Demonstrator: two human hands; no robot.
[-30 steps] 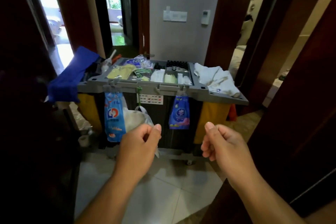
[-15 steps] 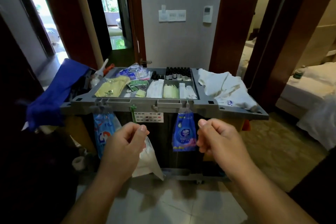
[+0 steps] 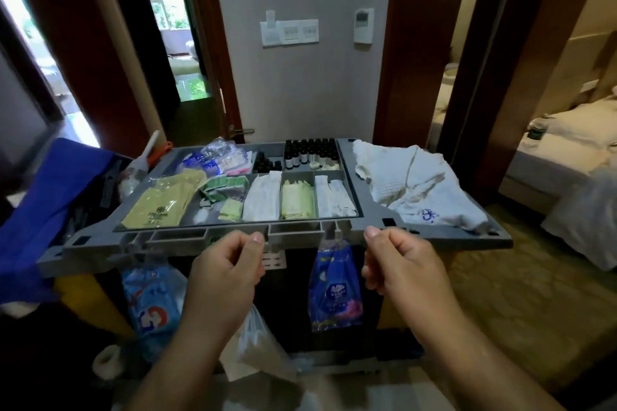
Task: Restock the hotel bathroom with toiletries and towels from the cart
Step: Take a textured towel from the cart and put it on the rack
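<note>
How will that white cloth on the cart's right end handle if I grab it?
Probably floppy: the cloth lies crumpled in folds. Its waffle weave should grip well. It will likely unfold and trail when lifted.

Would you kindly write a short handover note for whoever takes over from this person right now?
Left hand: curled, empty, just short of the front rim of the cart.
Right hand: the same.
Small dark bottles and packets sit in the tray compartments; white towel lies on the cart's right end.
Done: nothing picked up yet.
Left: carry toiletries and towel to the bathroom.
</note>
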